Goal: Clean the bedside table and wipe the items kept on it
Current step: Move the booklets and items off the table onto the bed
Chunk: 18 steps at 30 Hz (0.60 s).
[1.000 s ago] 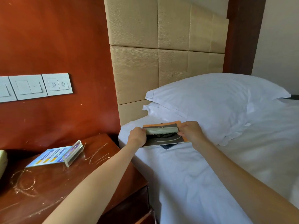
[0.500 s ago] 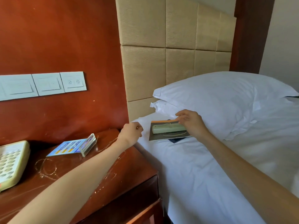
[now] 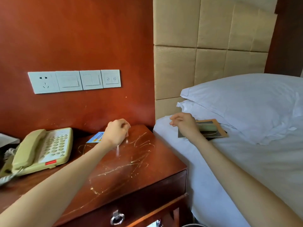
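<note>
- Two hands reach out from the near edge; the left hand [image 3: 116, 133] is over the back of the desk [image 3: 139, 174], the right hand [image 3: 183, 123] over the bed [image 3: 246, 169].
- Left fingers [image 3: 125, 126] are curled down onto the card stand [image 3: 96, 137]; they seem to grip its clear end, though the hand hides the contact; its blue printed face shows to the left of the wrist.
- Right fingers [image 3: 174, 119] are loosely curled and hold nothing; the hand hovers just left of the booklet [image 3: 218, 128].
- Booklet lies flat on the sheet beside the pillow [image 3: 246, 102], with a pale green remote [image 3: 209, 128] on top of it; the wrist hides its left part.
- Phone [image 3: 44, 149] sits on the left of the desk, handset in its cradle, cord trailing off the left edge.
- Desk top is red-brown and marked with pale scratches; a drawer with a ring pull [image 3: 117, 218] is below.
- Socket and switch plates [image 3: 74, 81] sit in a row on the red wall above; a padded headboard [image 3: 213, 46] stands behind the pillow.
</note>
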Motion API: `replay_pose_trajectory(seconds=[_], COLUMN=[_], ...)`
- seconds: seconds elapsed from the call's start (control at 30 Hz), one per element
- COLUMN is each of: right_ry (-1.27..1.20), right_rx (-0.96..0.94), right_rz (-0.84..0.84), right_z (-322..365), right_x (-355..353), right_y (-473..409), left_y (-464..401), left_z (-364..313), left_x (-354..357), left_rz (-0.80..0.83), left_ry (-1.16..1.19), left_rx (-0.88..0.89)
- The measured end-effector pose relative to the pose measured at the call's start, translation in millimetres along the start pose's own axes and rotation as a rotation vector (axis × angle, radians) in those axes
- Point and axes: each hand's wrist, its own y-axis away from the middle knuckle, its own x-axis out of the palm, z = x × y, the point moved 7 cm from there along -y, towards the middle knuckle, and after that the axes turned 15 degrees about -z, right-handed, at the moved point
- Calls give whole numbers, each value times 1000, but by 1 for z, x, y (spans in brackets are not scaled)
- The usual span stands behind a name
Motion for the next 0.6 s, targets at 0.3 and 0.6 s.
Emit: replay_pose_trajectory(seconds=[0.3,0.6], right_ry=[46,215], right_rx=[-86,-204], right_rz=[88,284], right_z=[12,19], right_x=[84,167], right_y=[27,48], left_y=[10,26], left_z=[59,121], left_x=[-49,-69], left_rz=[-48,-24], left_ry=[-111,-111], left_rx=[-106,-322])
